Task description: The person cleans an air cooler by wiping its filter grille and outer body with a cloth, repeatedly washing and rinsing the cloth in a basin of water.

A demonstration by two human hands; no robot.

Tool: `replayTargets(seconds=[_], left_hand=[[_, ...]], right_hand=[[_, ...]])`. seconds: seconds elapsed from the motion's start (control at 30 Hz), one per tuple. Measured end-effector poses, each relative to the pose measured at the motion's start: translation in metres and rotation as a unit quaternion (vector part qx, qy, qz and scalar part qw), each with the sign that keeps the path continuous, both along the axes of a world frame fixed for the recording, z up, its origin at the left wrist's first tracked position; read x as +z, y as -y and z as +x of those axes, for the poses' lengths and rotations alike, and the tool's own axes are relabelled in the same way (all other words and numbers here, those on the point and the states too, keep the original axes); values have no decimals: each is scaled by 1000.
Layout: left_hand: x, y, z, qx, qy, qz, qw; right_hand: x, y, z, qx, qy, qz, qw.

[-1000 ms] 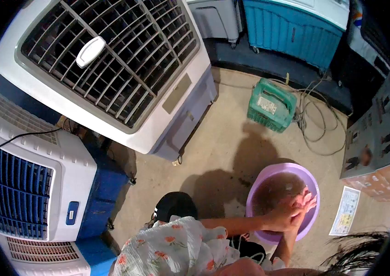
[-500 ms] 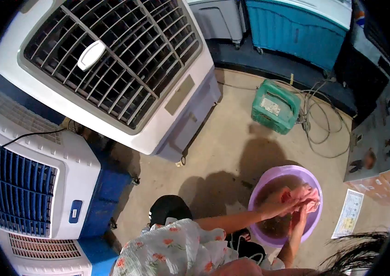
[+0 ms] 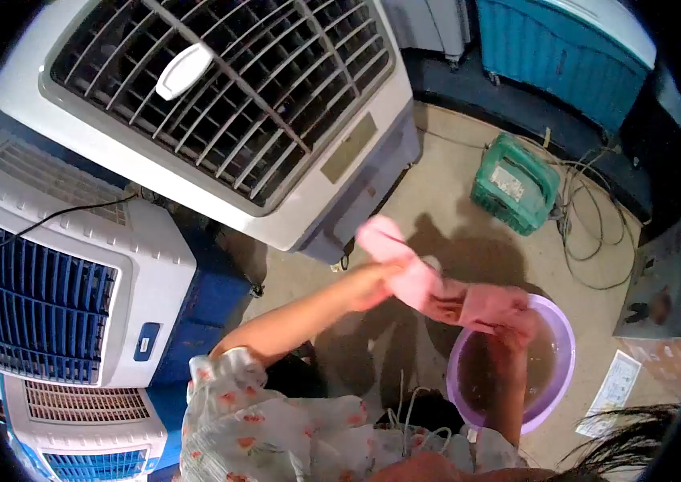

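Note:
A damp-looking pink cloth (image 3: 430,294) is stretched out between my two hands. My left hand (image 3: 376,284) grips it near one end, in front of the large air cooler, and a loose flap sticks up past the fingers. Over the far side of a lilac basin (image 3: 567,353), my right hand (image 3: 512,341) is closed on the cloth's other end. Murky brown water (image 3: 548,377) stands in the basin. Part of the right hand's fingers is covered by the cloth.
A large white and grey air cooler (image 3: 308,217) stands ahead on the left, with blue and white coolers (image 3: 147,273) beside it. A green machine (image 3: 515,185) with a coiled cable (image 3: 597,217) sits beyond the basin. At right are a cardboard box (image 3: 662,361) and a printed sheet (image 3: 609,394).
My left hand has moved left and up out of the basin, pulling the bunched cloth out long. My right hand has risen slightly at the basin. The view has shifted a little.

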State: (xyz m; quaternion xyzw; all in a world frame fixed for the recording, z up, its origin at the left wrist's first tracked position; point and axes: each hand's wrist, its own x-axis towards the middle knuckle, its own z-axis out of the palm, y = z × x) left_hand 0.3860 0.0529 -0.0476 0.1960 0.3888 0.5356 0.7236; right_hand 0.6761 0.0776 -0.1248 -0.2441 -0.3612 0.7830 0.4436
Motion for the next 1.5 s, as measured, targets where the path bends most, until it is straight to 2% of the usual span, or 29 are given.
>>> replayTargets(seconds=[0.03, 0.1, 0.17, 0.2, 0.23, 0.3, 0.37, 0.43, 0.53, 0.57, 0.6, 0.63, 0.67, 0.73, 0.77, 0.8, 0.9, 0.93, 1.03, 1.13, 1.23, 1.33, 1.43, 1.5], left_hand=[[27, 8, -15, -15, -49, 38, 998], [72, 27, -25, 114, -42, 71, 990], [83, 41, -46, 144, -36, 144, 978], [90, 45, -55, 119, -20, 172, 978], [97, 49, -60, 95, -2, 200, 975], [106, 55, -61, 128, -95, 169, 973], [109, 56, -59, 152, -146, 121, 970], [103, 50, -53, 205, -136, 99, 964], [88, 50, -57, 134, -137, 132, 972], [79, 47, -66, 81, -192, 158, 965], [83, 45, -66, 90, -229, 174, 954], [86, 45, -65, 101, -266, 189, 940], [80, 48, -67, 90, -365, 190, 907], [60, 57, -68, 69, -548, 188, 812], [57, 60, -61, 48, -566, 185, 802], [54, 59, -56, 43, -593, 219, 774], [44, 48, -52, 62, -652, 281, 702], [42, 45, -53, 77, -668, 292, 680], [45, 42, -56, 77, -663, 345, 660], [46, 46, -68, 50, -533, 293, 792], [34, 51, -76, 93, -467, 292, 829], [35, 54, -87, 137, -507, 336, 782], [46, 57, -87, 150, -570, 283, 757], [46, 63, -88, 158, -599, 294, 728]], right_hand=[[-12, -6, -10, 72, 7, 11, 997], [-33, -19, -26, 243, 20, 34, 969], [-24, -29, -52, 360, 75, 61, 928], [-12, -35, -68, 404, 113, 76, 905], [2, -39, -84, 367, 146, 127, 910], [36, -35, -112, 283, 211, 221, 909], [72, -27, -144, 239, 201, 343, 886], [94, -5, -177, 196, 189, 451, 850], [92, 20, -205, 261, 333, 316, 849], [79, 20, -208, 235, 246, 243, 908], [71, 21, -212, 205, 154, 168, 952], [66, 23, -208, 154, 171, 142, 963], [63, 25, -205, 101, 187, 117, 970], [55, 12, -192, 152, 188, -8, 970], [50, 6, -187, 174, 187, -73, 964], [52, 3, -187, 195, 181, -87, 960], [73, 9, -187, 163, 254, 168, 938], [75, 20, -199, 35, 188, 192, 962], [108, 24, -193, 135, 275, 107, 946], [102, 16, -193, 180, 290, 163, 926], [91, 18, -197, 181, 237, 145, 943], [62, 25, -196, 149, 157, 21, 976], [53, 19, -197, 204, 16, -36, 978], [47, 14, -200, 253, -69, -56, 963]])
